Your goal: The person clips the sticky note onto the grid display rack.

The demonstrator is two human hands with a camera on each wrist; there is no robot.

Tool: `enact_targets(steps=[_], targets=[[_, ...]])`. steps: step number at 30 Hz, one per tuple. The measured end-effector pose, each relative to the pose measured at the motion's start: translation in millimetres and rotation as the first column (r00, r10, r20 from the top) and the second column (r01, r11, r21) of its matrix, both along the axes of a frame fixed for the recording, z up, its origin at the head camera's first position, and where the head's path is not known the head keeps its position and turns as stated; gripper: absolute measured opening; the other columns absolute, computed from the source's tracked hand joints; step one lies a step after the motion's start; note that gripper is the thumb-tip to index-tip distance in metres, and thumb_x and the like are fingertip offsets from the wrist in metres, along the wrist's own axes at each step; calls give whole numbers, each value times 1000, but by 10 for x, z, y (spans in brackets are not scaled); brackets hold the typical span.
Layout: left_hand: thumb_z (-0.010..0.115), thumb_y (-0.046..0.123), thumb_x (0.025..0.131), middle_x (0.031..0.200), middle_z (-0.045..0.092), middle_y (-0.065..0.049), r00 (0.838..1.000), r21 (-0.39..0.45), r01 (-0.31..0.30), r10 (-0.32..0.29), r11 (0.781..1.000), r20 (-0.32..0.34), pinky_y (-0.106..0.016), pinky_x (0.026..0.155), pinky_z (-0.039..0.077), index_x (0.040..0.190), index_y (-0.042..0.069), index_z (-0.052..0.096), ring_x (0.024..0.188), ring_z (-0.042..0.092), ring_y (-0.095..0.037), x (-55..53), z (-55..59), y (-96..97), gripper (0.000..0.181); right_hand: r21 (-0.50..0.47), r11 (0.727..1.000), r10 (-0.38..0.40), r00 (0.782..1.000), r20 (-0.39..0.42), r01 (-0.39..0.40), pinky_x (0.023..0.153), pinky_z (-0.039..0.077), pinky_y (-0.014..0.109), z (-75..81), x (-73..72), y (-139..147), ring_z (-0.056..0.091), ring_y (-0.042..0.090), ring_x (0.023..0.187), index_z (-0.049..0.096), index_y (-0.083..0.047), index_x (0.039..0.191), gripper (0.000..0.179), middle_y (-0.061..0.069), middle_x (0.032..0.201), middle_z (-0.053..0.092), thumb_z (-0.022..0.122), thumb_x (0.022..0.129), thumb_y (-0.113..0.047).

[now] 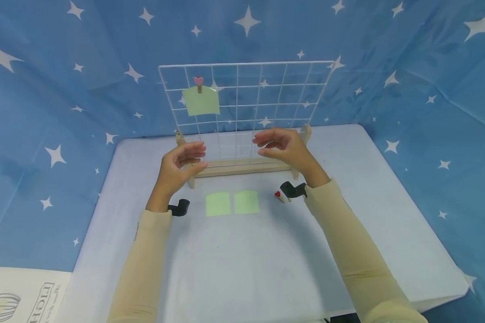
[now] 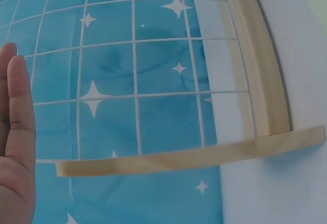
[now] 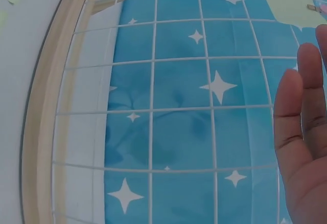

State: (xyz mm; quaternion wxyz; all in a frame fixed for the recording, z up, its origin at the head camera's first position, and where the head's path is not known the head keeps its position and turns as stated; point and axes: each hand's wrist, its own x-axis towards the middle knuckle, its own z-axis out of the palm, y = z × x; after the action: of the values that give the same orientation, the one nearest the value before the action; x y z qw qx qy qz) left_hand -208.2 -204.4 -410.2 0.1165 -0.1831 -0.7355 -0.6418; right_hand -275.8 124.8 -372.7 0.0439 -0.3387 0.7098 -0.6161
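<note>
A person's left grip (image 1: pixel 178 168) and right grip (image 1: pixel 284 147), both released, hover near the white wire grid (image 1: pixel 236 105), which stands in its wooden base (image 1: pixel 244 168) on the bench (image 1: pixel 242 262) behind two green notes (image 1: pixel 218 204), a third note (image 1: pixel 202 103) clipped at the grid's upper left.

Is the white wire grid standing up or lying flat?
Standing up: the white wire grid rises from its wooden stand on the table, with a green note clipped near its top.

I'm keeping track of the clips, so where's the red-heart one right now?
In the head view, the red-heart clip lies on the white table, right of the two green notes.
</note>
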Motion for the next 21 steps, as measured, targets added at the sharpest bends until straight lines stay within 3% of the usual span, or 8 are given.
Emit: enact_targets(steps=[6, 15, 21], targets=[[76, -11, 91, 133, 69, -30, 999, -17, 18, -17, 1000, 37, -26, 98, 58, 139, -10, 65, 112, 72, -10, 39, -105, 4, 50, 24, 1000, -13, 1000, 4, 13, 93, 60, 28, -101, 34, 94, 72, 15, 107, 69, 16, 124, 33, 19, 122, 75, 73, 92, 15], [75, -5, 95, 134, 68, -31, 995, -47, 19, -14, 999, 95, -23, 98, 57, 140, -8, 65, 110, 70, -8, 98, -296, 3, 46, 73, 997, -35, 999, 38, 33, 90, 57, 26, -292, 58, 232, 67, 16, 106, 70, 16, 121, 26, 13, 119, 77, 71, 95, 13], [74, -6, 96, 133, 66, -36, 993, -40, 2, 3, 999, 118, -20, 97, 56, 139, -11, 64, 109, 70, -5, 125, -466, 11, 44, 114, 992, -56, 998, 41, 51, 87, 57, 24, -439, 85, 330, 66, 14, 103, 72, 14, 120, 22, 20, 120, 76, 68, 98, 10]])
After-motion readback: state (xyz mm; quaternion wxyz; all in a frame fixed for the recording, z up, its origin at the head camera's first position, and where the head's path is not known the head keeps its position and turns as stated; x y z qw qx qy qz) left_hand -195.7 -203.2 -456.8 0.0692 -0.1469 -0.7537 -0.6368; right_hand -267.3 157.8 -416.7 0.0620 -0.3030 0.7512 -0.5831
